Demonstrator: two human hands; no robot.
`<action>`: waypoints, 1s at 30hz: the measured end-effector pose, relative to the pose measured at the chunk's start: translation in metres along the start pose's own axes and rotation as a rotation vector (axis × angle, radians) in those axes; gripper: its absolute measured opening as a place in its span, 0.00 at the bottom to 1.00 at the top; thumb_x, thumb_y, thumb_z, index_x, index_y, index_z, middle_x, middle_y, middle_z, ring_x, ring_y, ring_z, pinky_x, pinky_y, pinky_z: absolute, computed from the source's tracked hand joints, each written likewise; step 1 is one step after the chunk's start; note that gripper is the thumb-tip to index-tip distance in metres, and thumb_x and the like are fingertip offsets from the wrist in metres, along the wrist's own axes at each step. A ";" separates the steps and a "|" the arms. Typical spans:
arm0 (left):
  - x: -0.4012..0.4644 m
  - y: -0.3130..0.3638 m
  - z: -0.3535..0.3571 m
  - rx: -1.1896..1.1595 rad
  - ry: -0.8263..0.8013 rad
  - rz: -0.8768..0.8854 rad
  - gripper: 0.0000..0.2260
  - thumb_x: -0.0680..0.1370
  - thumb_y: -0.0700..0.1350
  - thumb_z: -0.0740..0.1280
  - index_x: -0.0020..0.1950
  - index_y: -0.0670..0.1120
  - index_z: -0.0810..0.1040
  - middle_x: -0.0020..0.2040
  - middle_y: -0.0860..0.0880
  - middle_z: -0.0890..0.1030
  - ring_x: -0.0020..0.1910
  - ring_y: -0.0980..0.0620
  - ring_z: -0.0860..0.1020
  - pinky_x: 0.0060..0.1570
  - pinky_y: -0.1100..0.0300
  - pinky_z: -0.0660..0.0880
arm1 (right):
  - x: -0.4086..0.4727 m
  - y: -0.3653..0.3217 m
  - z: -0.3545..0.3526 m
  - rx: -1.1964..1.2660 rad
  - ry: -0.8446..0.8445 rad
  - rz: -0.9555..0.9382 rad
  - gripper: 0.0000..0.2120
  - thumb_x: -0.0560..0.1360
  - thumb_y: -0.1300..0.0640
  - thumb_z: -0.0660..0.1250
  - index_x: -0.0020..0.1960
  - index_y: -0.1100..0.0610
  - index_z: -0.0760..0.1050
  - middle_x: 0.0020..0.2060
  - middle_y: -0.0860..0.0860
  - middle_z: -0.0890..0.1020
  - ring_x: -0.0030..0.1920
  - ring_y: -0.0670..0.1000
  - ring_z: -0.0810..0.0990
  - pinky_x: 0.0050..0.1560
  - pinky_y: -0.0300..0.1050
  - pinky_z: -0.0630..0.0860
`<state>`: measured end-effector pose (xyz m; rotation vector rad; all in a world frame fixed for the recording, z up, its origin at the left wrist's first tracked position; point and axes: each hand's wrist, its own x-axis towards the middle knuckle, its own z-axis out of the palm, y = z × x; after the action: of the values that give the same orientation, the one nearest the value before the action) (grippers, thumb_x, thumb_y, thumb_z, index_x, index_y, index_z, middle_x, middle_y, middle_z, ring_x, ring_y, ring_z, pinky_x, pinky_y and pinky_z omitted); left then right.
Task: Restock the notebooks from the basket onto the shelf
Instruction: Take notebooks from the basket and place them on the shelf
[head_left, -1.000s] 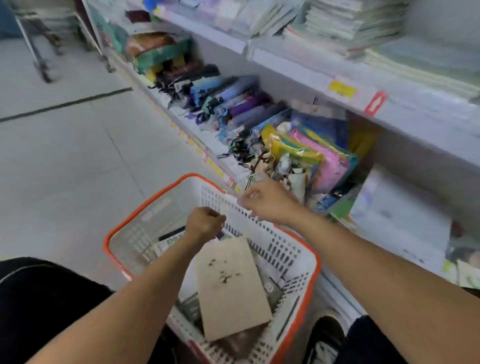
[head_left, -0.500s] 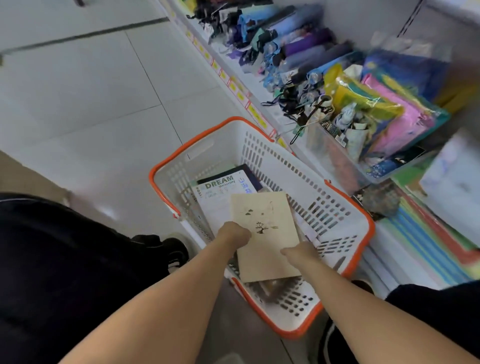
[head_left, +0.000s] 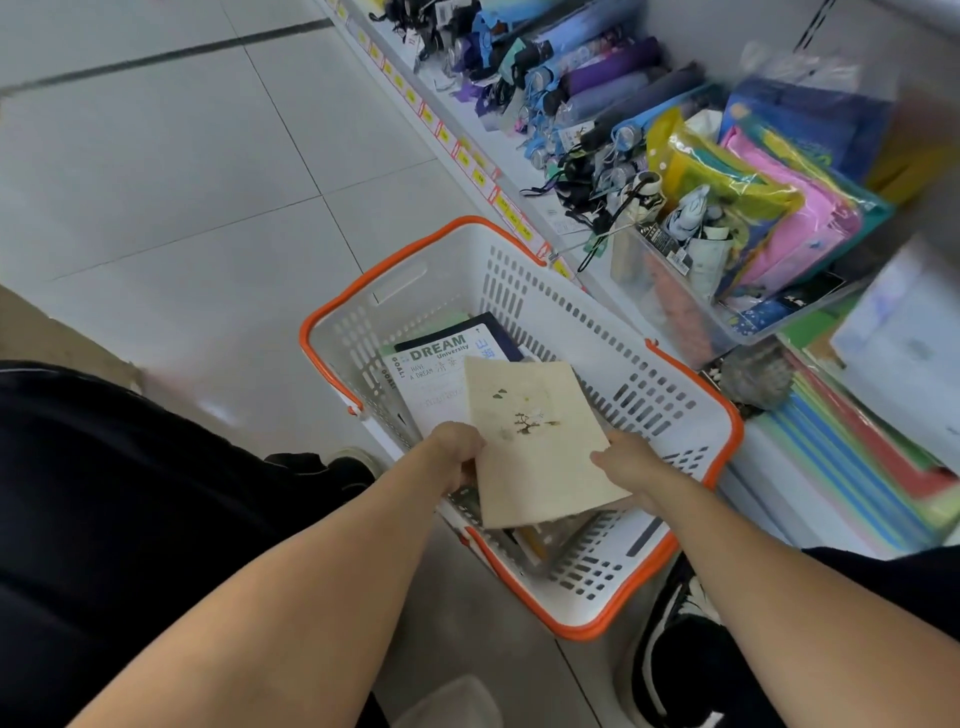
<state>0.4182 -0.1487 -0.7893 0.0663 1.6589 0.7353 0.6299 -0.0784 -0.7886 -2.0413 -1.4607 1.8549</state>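
A white basket (head_left: 524, 291) with an orange rim stands on the floor beside the low shelf (head_left: 810, 499). Over it I hold a beige notebook (head_left: 535, 441) with a small tree print. My left hand (head_left: 457, 449) grips its left edge, and my right hand (head_left: 631, 465) grips its right edge from below. Under it in the basket lie a white "DREAM University" notebook (head_left: 431, 369) and a dark blue one (head_left: 493, 332). More items lie hidden beneath the beige cover.
The bottom shelf holds folded umbrellas (head_left: 597, 88), a clear bin (head_left: 691, 312) of colourful pouches, and a stack of coloured folders (head_left: 862, 457) at the right. Yellow price tags (head_left: 467, 161) line the shelf edge. Grey tiled floor (head_left: 182, 171) spreads to the left. My shoe (head_left: 680, 649) sits next to the basket.
My right hand left the basket rim and took the beige notebook's right edge. The notebook has risen slightly and tilted. The view dropped from the upper shelves down to the basket.
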 end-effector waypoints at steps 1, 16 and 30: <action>-0.001 0.001 0.001 -0.038 -0.020 0.031 0.08 0.81 0.32 0.56 0.51 0.38 0.74 0.52 0.41 0.80 0.42 0.46 0.79 0.35 0.51 0.77 | -0.003 -0.005 -0.005 0.067 -0.027 0.014 0.17 0.82 0.63 0.59 0.69 0.52 0.72 0.50 0.52 0.79 0.47 0.52 0.78 0.33 0.46 0.80; -0.030 0.068 -0.039 -0.518 0.122 0.316 0.21 0.78 0.31 0.62 0.70 0.42 0.68 0.59 0.43 0.79 0.54 0.41 0.78 0.49 0.45 0.76 | 0.012 -0.030 0.011 0.016 0.035 -0.060 0.24 0.81 0.41 0.60 0.66 0.59 0.73 0.66 0.59 0.77 0.58 0.57 0.79 0.54 0.50 0.81; -0.009 0.071 -0.058 -0.665 0.100 0.293 0.15 0.78 0.33 0.63 0.64 0.42 0.74 0.51 0.47 0.84 0.43 0.48 0.83 0.36 0.55 0.80 | 0.050 -0.011 0.088 -0.390 0.399 -0.153 0.21 0.68 0.54 0.79 0.57 0.59 0.76 0.54 0.56 0.81 0.54 0.56 0.81 0.52 0.52 0.82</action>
<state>0.3430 -0.1208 -0.7441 -0.2073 1.4359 1.5020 0.5470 -0.0892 -0.8470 -2.2030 -1.8914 1.0859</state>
